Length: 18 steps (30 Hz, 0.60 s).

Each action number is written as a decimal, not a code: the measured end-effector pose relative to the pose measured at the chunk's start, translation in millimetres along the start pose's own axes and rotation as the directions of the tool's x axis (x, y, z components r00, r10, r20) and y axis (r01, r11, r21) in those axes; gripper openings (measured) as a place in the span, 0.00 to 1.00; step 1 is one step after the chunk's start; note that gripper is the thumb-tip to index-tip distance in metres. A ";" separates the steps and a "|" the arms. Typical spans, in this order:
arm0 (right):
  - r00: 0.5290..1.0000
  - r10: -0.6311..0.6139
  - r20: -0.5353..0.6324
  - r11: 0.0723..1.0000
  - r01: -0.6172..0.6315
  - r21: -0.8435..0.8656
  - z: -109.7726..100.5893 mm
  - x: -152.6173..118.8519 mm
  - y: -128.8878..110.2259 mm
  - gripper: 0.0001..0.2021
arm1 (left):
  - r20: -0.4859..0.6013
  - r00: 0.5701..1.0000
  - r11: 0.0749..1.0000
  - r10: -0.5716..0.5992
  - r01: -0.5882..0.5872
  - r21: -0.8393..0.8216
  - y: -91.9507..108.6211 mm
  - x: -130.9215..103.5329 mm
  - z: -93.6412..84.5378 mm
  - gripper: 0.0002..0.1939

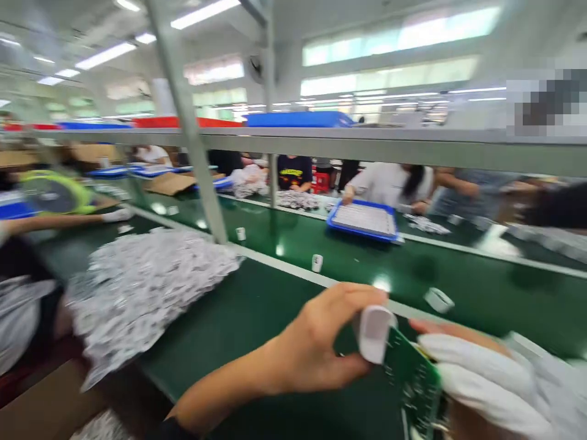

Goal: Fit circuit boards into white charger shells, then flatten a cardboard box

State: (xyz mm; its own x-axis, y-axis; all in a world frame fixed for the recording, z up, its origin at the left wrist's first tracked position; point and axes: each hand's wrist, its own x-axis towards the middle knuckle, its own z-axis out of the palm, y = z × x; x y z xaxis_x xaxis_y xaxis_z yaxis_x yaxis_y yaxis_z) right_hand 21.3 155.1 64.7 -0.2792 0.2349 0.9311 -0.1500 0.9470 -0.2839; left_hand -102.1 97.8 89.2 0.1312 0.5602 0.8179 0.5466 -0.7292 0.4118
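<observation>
A small white plastic housing [375,333] is pinched between the thumb and fingers of my left hand [316,342], in the lower middle of the head view. Against its right side lies the edge of a green circuit board [415,379] with small components on it; whether the two are joined I cannot tell. My right hand [486,373], with white coverings on some fingers, grips the board from the right. Part of that hand is blurred and cut off by the frame. Whitish bagged pieces [557,391] lie beside it.
A large heap of white bagged pieces [156,281] covers the bench at left, near a co-worker's gloved hand [117,215]. Loose white housings [317,263] sit on the green belt [275,229]. Beyond are a blue tray [397,227], seated people, and a metal shelf rail [367,145] on posts.
</observation>
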 end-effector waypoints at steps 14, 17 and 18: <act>0.991 -0.131 -0.005 0.990 0.131 -0.050 -40.5 13.0 -30.1 0.11 | 0.057 0.998 0.999 -0.013 0.011 0.043 10.8 -10.1 -8.0 0.35; 0.992 -0.129 -0.005 0.990 0.128 -0.065 -38.3 13.2 -28.4 0.10 | 0.045 0.999 0.999 -0.012 0.010 0.046 12.8 -8.9 -7.5 0.34; 0.992 -0.129 -0.003 0.989 0.129 -0.066 -37.2 13.0 -27.9 0.10 | 0.040 0.999 0.999 -0.011 0.010 0.046 12.9 -8.6 -7.4 0.34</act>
State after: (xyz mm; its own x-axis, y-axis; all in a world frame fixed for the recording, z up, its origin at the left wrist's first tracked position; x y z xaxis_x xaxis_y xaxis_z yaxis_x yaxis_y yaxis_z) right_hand 57.2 139.9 93.2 -0.2544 0.1114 0.9607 -0.1215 0.9818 -0.1460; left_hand -102.3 80.6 90.5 0.1580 0.5838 0.7964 0.5852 -0.7050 0.4006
